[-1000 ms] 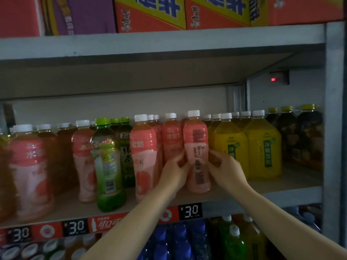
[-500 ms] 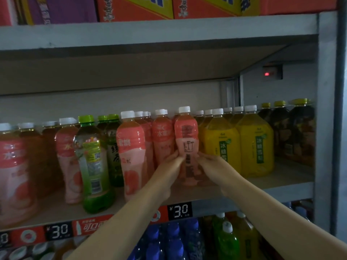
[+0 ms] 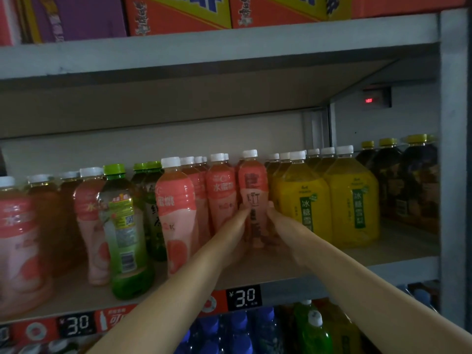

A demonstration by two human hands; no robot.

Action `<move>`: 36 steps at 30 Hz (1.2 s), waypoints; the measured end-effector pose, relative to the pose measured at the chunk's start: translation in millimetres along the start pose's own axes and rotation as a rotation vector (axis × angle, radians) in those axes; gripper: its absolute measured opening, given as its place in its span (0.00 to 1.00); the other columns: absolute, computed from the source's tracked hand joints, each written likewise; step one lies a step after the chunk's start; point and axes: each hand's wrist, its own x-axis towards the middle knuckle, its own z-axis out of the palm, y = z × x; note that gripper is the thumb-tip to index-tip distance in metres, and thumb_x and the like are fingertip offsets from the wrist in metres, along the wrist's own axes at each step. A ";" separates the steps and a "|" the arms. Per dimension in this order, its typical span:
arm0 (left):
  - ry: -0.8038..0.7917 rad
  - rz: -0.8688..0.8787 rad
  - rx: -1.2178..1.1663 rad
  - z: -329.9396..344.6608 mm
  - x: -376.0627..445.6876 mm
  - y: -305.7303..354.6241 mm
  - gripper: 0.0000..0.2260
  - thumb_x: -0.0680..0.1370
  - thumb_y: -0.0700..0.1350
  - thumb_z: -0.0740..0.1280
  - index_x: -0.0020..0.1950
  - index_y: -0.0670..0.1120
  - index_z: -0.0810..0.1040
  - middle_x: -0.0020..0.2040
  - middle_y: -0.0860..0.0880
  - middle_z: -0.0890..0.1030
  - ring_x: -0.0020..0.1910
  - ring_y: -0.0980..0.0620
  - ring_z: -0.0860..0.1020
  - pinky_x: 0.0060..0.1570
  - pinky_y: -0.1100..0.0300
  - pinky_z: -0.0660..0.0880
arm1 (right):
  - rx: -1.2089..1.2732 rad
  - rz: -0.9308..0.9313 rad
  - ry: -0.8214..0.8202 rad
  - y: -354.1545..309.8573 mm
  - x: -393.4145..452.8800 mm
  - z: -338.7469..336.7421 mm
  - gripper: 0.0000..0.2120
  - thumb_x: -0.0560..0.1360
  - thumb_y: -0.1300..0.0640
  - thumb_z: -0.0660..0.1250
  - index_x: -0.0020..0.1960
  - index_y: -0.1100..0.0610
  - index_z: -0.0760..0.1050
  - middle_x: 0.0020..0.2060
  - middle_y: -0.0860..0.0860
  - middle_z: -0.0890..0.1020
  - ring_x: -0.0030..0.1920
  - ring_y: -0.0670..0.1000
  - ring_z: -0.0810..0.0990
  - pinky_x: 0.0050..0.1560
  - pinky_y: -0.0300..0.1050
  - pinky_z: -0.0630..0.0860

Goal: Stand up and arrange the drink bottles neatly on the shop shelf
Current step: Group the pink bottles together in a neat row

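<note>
A pink peach drink bottle with a white cap stands upright on the grey shelf board, its label back facing me. My left hand presses its left side and my right hand its right side, both wrapped on its lower half. Another pink bottle stands right beside it on the left, and yellow tea bottles on the right. A pink bottle and a green tea bottle stand nearer the front edge at the left.
Dark bottles fill the shelf's right end by the grey upright post. Cartons sit on the shelf above. Price tags line the front rail. Blue and green bottles stand on the shelf below.
The pink bottle between my hands has slid back from the shelf's front into line with its row. My arms have stretched further in.
</note>
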 end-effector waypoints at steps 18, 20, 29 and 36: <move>0.202 0.397 0.644 -12.2 -54.0 -3.5 0.09 0.80 0.55 0.57 0.57 0.61 0.74 0.54 0.63 0.77 0.54 0.69 0.73 0.52 0.75 0.67 | -0.301 -0.480 0.032 22.2 -10.8 0.4 0.19 0.78 0.44 0.56 0.67 0.46 0.70 0.62 0.43 0.76 0.60 0.41 0.73 0.52 0.35 0.71; 0.265 0.506 0.737 -16.8 -75.0 1.8 0.08 0.79 0.54 0.58 0.57 0.60 0.73 0.51 0.66 0.75 0.51 0.73 0.72 0.47 0.77 0.68 | -0.302 -0.538 0.033 21.1 -13.3 6.6 0.19 0.78 0.45 0.58 0.66 0.48 0.71 0.60 0.44 0.78 0.60 0.45 0.76 0.59 0.44 0.74; 0.714 0.740 0.955 -68.9 -118.7 11.7 0.15 0.78 0.44 0.63 0.64 0.50 0.69 0.60 0.52 0.71 0.56 0.61 0.69 0.53 0.73 0.66 | -0.308 -0.583 -0.140 12.8 -17.0 63.8 0.20 0.76 0.45 0.62 0.66 0.47 0.70 0.57 0.43 0.79 0.56 0.43 0.77 0.54 0.39 0.74; 0.517 0.269 0.895 -89.8 -105.5 20.6 0.23 0.78 0.56 0.60 0.72 0.54 0.61 0.65 0.51 0.75 0.59 0.52 0.76 0.50 0.63 0.70 | -0.184 -0.414 -0.337 9.3 -13.6 91.0 0.18 0.76 0.44 0.61 0.65 0.46 0.72 0.57 0.47 0.80 0.53 0.44 0.78 0.54 0.39 0.74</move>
